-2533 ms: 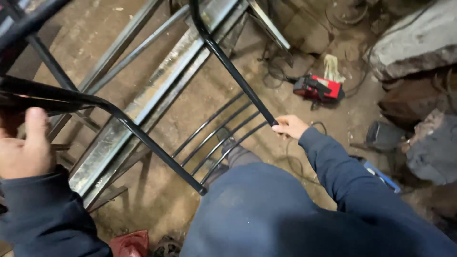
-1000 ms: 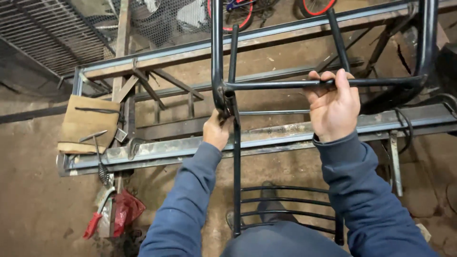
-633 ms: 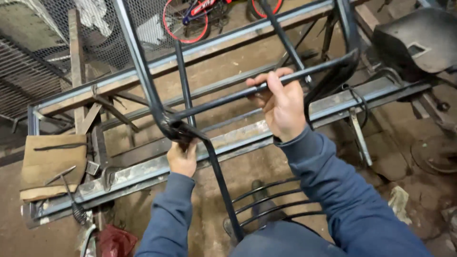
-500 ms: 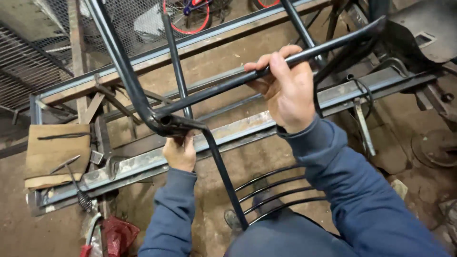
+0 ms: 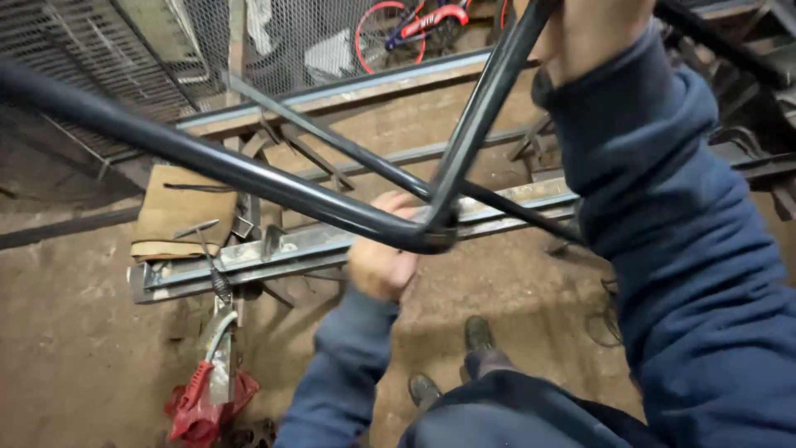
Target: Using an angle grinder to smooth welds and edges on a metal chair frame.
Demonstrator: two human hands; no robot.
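Observation:
A black metal tube frame [image 5: 249, 178] is raised close to the camera, with a bent corner [image 5: 431, 236] at the middle. My left hand [image 5: 380, 264] is closed on the frame just below and behind that corner; it is blurred. At the top edge, my right hand [image 5: 593, 29] grips an upper tube of the same frame, and only the wrist and part of the hand show. My blue sleeves fill the right side. My shoes [image 5: 477, 332] stand on the dirt floor below.
A long steel rail bench [image 5: 274, 249] crosses behind the frame, with a hammer [image 5: 203, 249] and a tan folded cloth [image 5: 170, 211] at its left end. A red tool [image 5: 203, 406] lies on the floor. Wire mesh [image 5: 149, 50] and a red bicycle [image 5: 414, 17] stand behind.
The frame has swung up and toward the camera. My right hand rose with it to the top edge of view, and my left hand stayed by the bent corner.

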